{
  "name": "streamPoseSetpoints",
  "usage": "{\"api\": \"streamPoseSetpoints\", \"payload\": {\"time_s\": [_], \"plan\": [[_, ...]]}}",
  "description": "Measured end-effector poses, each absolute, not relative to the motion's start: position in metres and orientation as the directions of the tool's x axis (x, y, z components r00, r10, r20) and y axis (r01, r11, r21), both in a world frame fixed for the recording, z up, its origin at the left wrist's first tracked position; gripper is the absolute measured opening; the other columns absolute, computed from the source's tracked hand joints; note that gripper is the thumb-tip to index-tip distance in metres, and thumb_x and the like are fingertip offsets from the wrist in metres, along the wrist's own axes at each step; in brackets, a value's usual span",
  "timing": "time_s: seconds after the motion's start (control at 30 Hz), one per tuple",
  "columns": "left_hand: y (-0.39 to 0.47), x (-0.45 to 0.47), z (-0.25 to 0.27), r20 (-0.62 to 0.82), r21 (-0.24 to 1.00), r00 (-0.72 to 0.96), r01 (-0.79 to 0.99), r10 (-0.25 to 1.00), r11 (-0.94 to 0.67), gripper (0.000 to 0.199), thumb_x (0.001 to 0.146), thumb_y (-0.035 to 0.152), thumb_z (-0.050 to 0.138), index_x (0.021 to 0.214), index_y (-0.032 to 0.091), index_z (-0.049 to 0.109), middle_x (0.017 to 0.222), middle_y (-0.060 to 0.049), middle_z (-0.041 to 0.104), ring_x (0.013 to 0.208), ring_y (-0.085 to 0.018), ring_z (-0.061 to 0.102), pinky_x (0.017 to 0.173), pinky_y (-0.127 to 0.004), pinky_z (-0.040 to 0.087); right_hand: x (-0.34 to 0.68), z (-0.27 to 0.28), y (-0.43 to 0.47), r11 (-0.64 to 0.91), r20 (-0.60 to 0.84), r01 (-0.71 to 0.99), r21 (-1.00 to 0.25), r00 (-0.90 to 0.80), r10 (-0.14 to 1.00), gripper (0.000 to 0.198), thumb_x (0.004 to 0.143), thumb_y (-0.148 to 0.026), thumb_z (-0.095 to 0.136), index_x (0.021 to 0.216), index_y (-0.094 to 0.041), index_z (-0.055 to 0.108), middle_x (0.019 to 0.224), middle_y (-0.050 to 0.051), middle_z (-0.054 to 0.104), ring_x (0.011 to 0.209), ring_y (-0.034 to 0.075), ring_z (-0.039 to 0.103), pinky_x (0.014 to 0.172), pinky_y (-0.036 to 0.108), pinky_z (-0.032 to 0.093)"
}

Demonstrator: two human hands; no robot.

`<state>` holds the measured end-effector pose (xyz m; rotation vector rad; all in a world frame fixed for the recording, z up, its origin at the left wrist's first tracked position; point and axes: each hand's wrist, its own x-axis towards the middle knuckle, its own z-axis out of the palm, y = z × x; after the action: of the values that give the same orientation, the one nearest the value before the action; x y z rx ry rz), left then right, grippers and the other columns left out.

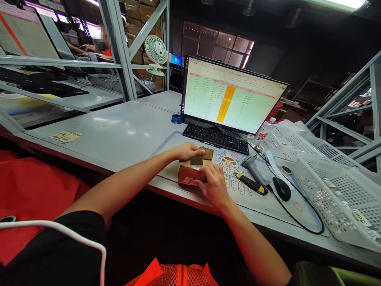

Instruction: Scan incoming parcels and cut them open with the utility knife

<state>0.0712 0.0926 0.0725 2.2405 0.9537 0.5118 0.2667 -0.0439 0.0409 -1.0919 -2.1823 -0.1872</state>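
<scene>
Box (185, 174) open near bench (119, 137) front edge. Right hand (214, 184): grip curled closed on its near right side. Left hand (189, 151): grip pinched on far flap. Knife (253, 185), mouse (281, 189), scanner (255, 170) to the right, baskets (314, 194) further right. Keyboard (214, 138), then monitor (232, 97), block the back.

Single head-worn cam, sits pretty close, looking forward and kinda down over the near edge of the table (113, 139) toward the monitor (238, 97) at the back. Wide shot; that near edge slants down rightward.
</scene>
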Motion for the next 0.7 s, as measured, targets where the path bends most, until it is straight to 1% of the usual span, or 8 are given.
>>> {"api": "streamPoseSetpoints", "payload": {"time_s": [0.13,0.23,0.33,0.43,0.5,0.53,0.63,0.7], "plan": [[0.104,0.079,0.069,0.025,0.706,0.646,0.529,0.763,-0.471,0.073,0.089,0.086,0.05,0.059,0.02,0.044,0.057,0.0,0.038,0.054,-0.013,0.03,0.056,-0.031,0.021,0.262,0.027,-0.043,0.612,0.716,0.785,-0.095,-0.374,0.59,0.015,0.091,-0.011,0.069,0.09,-0.024,0.062,0.087,0.004,0.065,0.088,0.025,0.058,0.081,0.038,0.041],[0.108,0.085,0.067,0.04,0.655,0.603,0.586,0.796,-0.477,0.069,0.093,0.079,0.049,0.058,0.019,0.048,0.058,-0.003,0.044,0.057,-0.015,0.036,0.056,-0.032,0.023,0.26,0.014,-0.044,0.579,0.785,0.814,-0.048,-0.328,0.525,0.027,0.088,-0.002,0.055,0.072,-0.024,0.054,0.074,0.003,0.056,0.079,0.023,0.053,0.077,0.038,0.037],[0.103,0.087,0.069,0.033,0.613,0.58,0.632,0.814,-0.475,0.062,0.099,0.068,0.048,0.062,0.018,0.055,0.063,-0.006,0.054,0.062,-0.018,0.046,0.06,-0.032,0.031,0.259,0.004,-0.052,0.594,0.81,0.795,-0.119,-0.269,0.522,0.023,0.093,-0.007,0.055,0.081,-0.024,0.064,0.085,0.005,0.065,0.086,0.024,0.055,0.082,0.041,0.038],[0.084,0.084,0.08,0.333,0.484,0.47,0.659,0.817,-0.576,0.04,0.094,0.057,0.066,0.091,0.017,0.069,0.095,-0.01,0.071,0.089,-0.027,0.06,0.081,-0.036,0.045,0.261,0.0,-0.063,0.603,0.826,0.778,-0.175,-0.217,0.52,0.02,0.1,-0.012,0.057,0.099,-0.027,0.071,0.099,0.006,0.071,0.095,0.025,0.06,0.087,0.043,0.04],[0.063,0.081,0.092,0.576,0.323,0.425,0.667,0.699,-0.671,0.035,0.092,0.049,0.073,0.108,0.018,0.07,0.118,-0.013,0.071,0.113,-0.031,0.059,0.1,-0.043,0.044,0.264,-0.001,-0.07,0.609,0.828,0.771,-0.187,-0.21,0.52,0.02,0.101,-0.014,0.058,0.104,-0.028,0.072,0.101,0.006,0.072,0.098,0.025,0.061,0.089,0.044,0.042],[0.053,0.079,0.099,0.608,0.258,0.463,0.654,0.645,-0.712,0.032,0.093,0.047,0.073,0.109,0.019,0.07,0.121,-0.013,0.07,0.117,-0.032,0.058,0.104,-0.044,0.043,0.265,0.0,-0.073,0.613,0.825,0.766,-0.194,-0.211,0.524,0.019,0.102,-0.014,0.058,0.105,-0.027,0.072,0.103,0.006,0.072,0.099,0.025,0.062,0.089,0.044,0.043],[0.027,0.076,0.114,0.307,0.223,0.685,0.623,0.66,-0.75,0.027,0.092,0.047,0.074,0.097,0.02,0.074,0.103,-0.01,0.074,0.099,-0.029,0.065,0.088,-0.038,0.047,0.267,0.003,-0.076,0.617,0.81,0.758,-0.211,-0.218,0.545,0.02,0.101,-0.013,0.059,0.103,-0.026,0.073,0.104,0.008,0.072,0.1,0.026,0.062,0.089,0.044,0.046],[0.02,0.077,0.121,0.055,0.224,0.704,0.683,0.708,-0.696,0.027,0.088,0.048,0.077,0.092,0.021,0.075,0.093,-0.01,0.075,0.084,-0.028,0.066,0.075,-0.035,0.045,0.267,0.007,-0.076,0.621,0.804,0.753,-0.218,-0.222,0.552,0.02,0.101,-0.012,0.058,0.102,-0.025,0.074,0.103,0.008,0.071,0.098,0.026,0.061,0.088,0.043,0.048]]}}
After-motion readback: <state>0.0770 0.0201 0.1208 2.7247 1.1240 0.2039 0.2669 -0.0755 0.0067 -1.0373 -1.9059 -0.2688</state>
